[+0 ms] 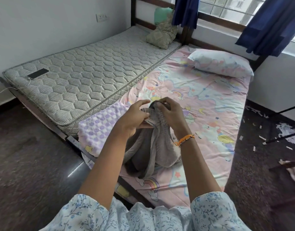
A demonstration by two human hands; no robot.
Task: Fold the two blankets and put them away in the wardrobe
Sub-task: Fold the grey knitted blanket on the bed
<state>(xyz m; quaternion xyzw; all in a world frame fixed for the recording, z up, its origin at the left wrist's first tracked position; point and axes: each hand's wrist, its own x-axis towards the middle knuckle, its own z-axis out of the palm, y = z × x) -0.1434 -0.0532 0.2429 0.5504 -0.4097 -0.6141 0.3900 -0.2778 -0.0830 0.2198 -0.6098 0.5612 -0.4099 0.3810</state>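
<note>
A grey fleece blanket (pixel 153 147) hangs bunched from both my hands above the foot of the pink unicorn-print bed (pixel 210 114); its lower folds rest on the sheet. My left hand (pixel 135 119) pinches its upper edge from the left. My right hand (pixel 170 112), with an orange band at the wrist, grips the same edge close beside it. A purple-and-white dotted blanket (pixel 98 130) lies folded flat on the bed's near left corner, just left of my left forearm. No wardrobe is in view.
A bare quilted mattress (pixel 80 77) lies alongside on the left, with a dark phone (pixel 38 73) on a charging cable. A printed pillow (pixel 221 63) and an olive cushion (pixel 162 35) sit at the head end. Paper scraps and metal stand legs (pixel 281 137) litter the right floor.
</note>
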